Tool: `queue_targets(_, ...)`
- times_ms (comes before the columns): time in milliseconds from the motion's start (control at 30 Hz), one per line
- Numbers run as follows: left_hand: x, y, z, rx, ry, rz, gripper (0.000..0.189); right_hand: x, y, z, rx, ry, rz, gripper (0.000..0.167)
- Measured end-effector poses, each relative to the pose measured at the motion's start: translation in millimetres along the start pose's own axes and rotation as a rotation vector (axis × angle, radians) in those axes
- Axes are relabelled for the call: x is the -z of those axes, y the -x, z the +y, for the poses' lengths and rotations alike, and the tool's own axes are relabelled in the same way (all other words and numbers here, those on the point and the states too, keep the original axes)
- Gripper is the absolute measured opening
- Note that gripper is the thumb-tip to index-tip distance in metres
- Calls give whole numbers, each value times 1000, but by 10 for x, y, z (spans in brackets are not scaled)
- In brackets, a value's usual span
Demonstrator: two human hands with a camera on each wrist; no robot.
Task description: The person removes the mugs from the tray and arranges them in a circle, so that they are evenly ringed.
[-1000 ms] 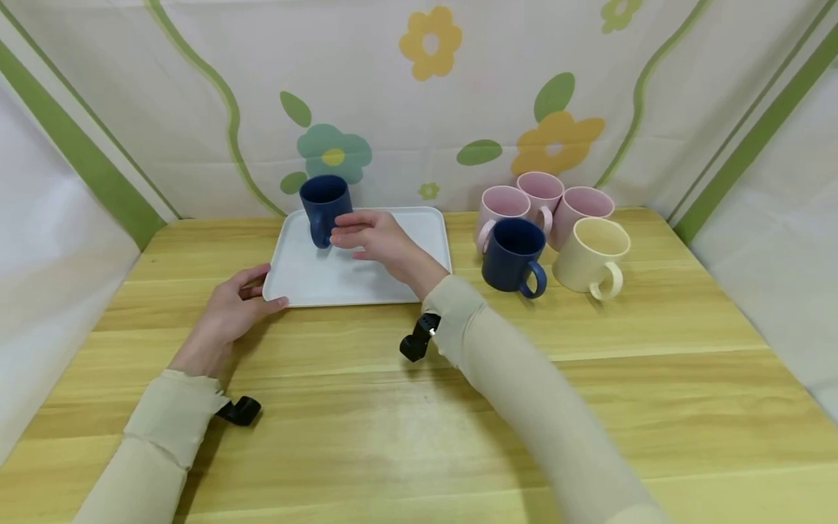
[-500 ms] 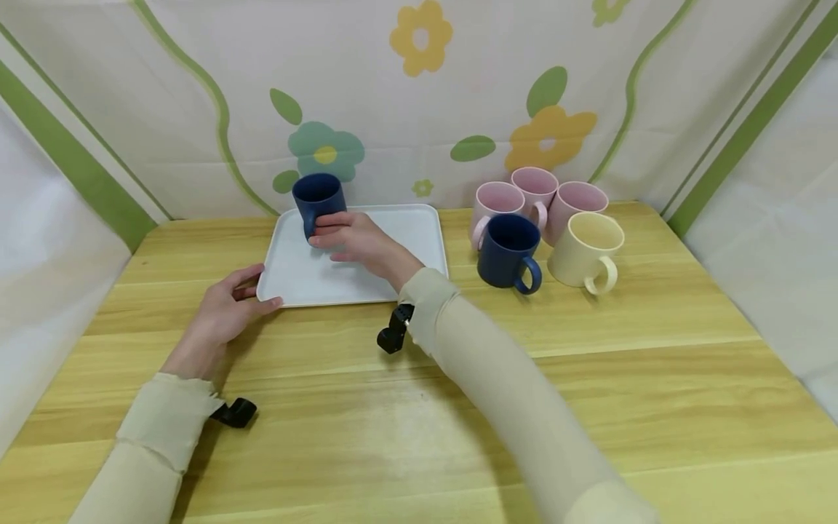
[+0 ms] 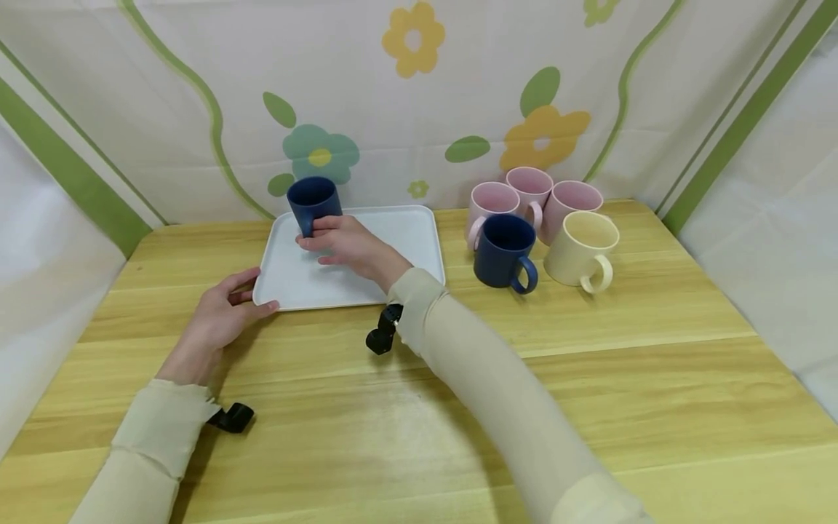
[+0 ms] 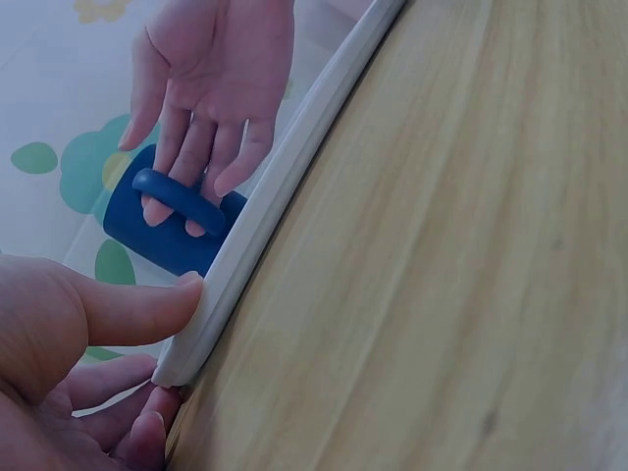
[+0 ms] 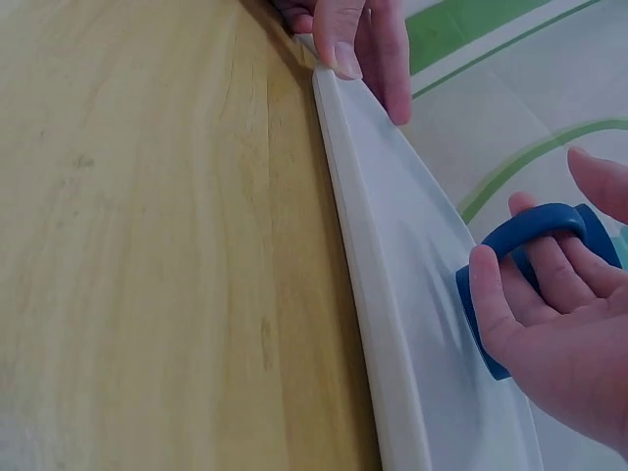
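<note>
At the near-left corner of a white rectangular tray [image 3: 406,233], my left hand [image 3: 219,313] pinches the edge, its thumb over the rim and its other fingers at the corner below. A dark blue mug [image 3: 314,195] stands upright on the tray's far-left part, its handle facing me. My right hand [image 3: 347,246] is at that mug. Both wrist views show its fingers slipped through the loop of the handle [image 4: 177,199], nearly straight. The right thumb [image 5: 601,182] stays apart from the handle.
Right of the tray, several upright mugs stand close together on the wooden table [image 3: 419,407]: three pink mugs [image 3: 492,200] at the back, a second dark blue mug [image 3: 504,251] and a cream mug [image 3: 579,251] in front. A flowered curtain [image 3: 393,109] hangs behind.
My right hand has moved left to the blue mug, and its fingers have gone into the handle. My left hand keeps the tray corner. The head view has shifted slightly.
</note>
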State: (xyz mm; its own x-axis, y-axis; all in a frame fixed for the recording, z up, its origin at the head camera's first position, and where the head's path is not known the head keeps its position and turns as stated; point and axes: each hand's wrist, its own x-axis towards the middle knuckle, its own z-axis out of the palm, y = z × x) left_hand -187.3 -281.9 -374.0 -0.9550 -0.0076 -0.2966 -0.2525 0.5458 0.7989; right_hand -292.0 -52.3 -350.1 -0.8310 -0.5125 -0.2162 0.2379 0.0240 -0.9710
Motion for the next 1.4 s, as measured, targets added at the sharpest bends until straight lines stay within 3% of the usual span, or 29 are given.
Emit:
queue_targets(200, 3, 12, -4, 6, -1, 0, 90, 39, 40, -35, -37, 9, 40, 40)
queue_targets(667, -34, -30, 30, -20, 7, 8, 90, 217, 207, -79, -94, 1, 124, 32)
queue_targets(1033, -47, -9, 29, -33, 4, -2, 90, 352, 415, -84, -25, 8, 172, 31)
queue_targets(1400, -47, -22, 39, -33, 4, -13, 90, 539, 892, -243, 47, 85, 185, 31)
